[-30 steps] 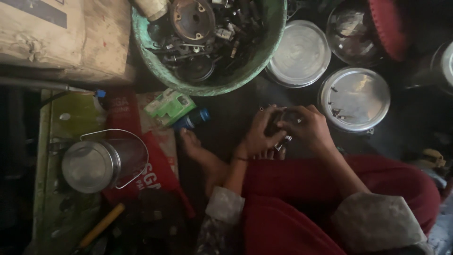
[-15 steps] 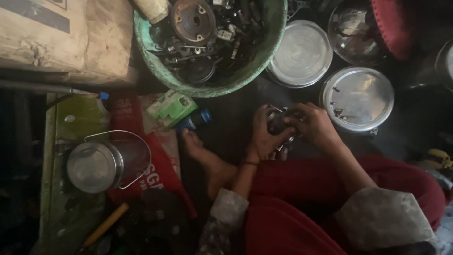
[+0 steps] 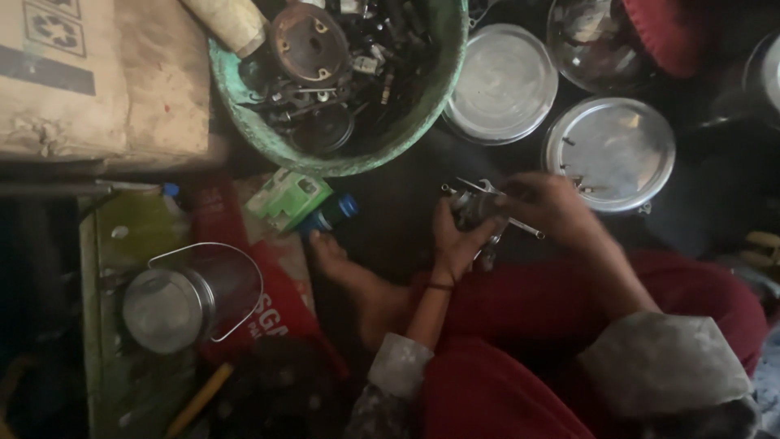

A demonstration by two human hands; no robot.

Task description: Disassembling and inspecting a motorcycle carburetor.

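Note:
I sit on the floor with red trousers and a bare foot (image 3: 349, 272) out in front. My left hand (image 3: 455, 244) cups a small metal machine part (image 3: 475, 205) from below. My right hand (image 3: 548, 207) grips the same part from the right, and thin metal rods stick out of it on both sides. Both hands hover just below two round steel lids (image 3: 609, 153).
A green tub (image 3: 422, 114) full of dark metal parts stands at the top middle. A cardboard box (image 3: 89, 77) lies top left. A steel pail with a wire handle (image 3: 175, 305) rests on its side at left, beside a small green box (image 3: 284, 197) and a red bag (image 3: 268, 309).
The view shifted slightly. My hands turned the metal part and drew a little apart, so more of the part and its rods shows between them.

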